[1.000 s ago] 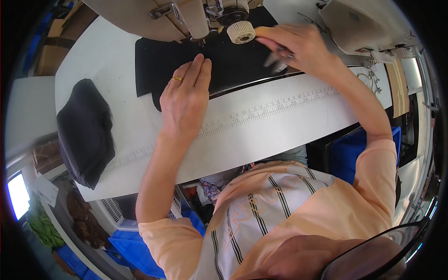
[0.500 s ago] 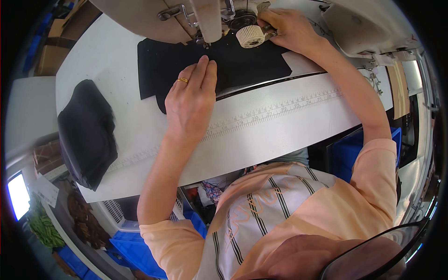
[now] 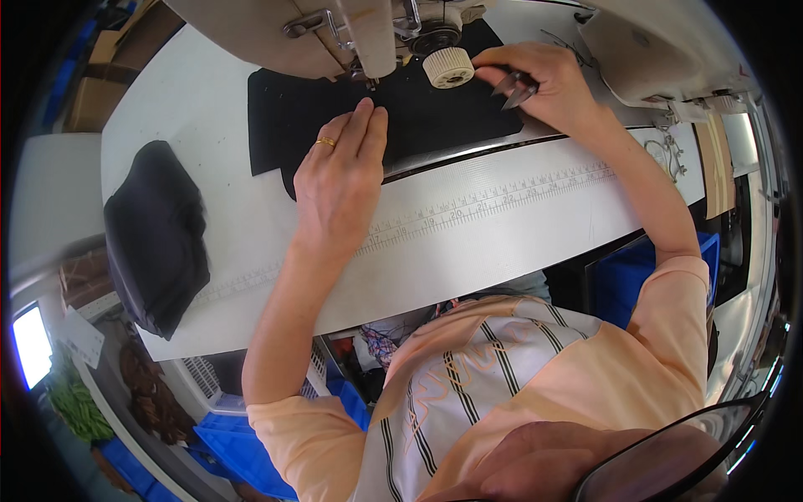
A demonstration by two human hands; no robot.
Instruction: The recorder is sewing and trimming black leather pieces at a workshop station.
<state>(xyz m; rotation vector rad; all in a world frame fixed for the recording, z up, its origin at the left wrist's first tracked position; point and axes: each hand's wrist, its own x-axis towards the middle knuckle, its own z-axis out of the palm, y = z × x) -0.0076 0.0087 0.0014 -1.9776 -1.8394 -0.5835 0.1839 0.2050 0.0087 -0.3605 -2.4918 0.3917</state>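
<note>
My left hand [image 3: 341, 180], with a gold ring, lies flat on black fabric [image 3: 447, 121], fingers stretched toward the presser foot of a sewing machine [image 3: 368, 33]. The fabric spreads under the machine head and reaches out behind the ribbed white dial [image 3: 447, 69]. To the right of that dial, my right hand [image 3: 559, 88] is closed round a small pair of thread snips [image 3: 520, 92]. Their blades point down and left over the fabric's right part. The needle tip is too small to make out.
Another folded black piece [image 3: 156, 238] lies on the white table [image 3: 493, 243] at left. A printed ruler scale [image 3: 460, 215] runs along the table. Below the edge stand blue crates [image 3: 247, 452] and a white basket [image 3: 205, 381]. The machine's pillar [image 3: 661, 50] rises at right.
My right hand has drawn back toward me from behind the dial, and the snips now show clearly. More fabric is visible behind the dial. My left hand has barely moved.
</note>
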